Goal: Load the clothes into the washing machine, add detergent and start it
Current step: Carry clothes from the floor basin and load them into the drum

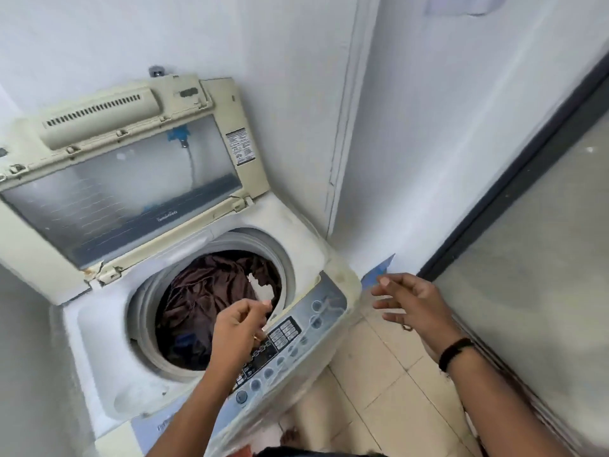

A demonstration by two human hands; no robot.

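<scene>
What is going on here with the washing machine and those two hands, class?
A person stands at a top-loading washing machine whose lid is raised. Brown clothes already lie in the drum. The left hand hovers over the drum's front rim beside the control panel, fingers curled as if pinching something small; what it is cannot be told. The right hand is held open in the air to the machine's right, holding nothing. Whether the machine has been started cannot be told.

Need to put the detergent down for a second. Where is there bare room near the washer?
Bare floor tiles between the washing machine and the glass door. The control panel is crowded with buttons, and brown clothes fill the drum.
</scene>
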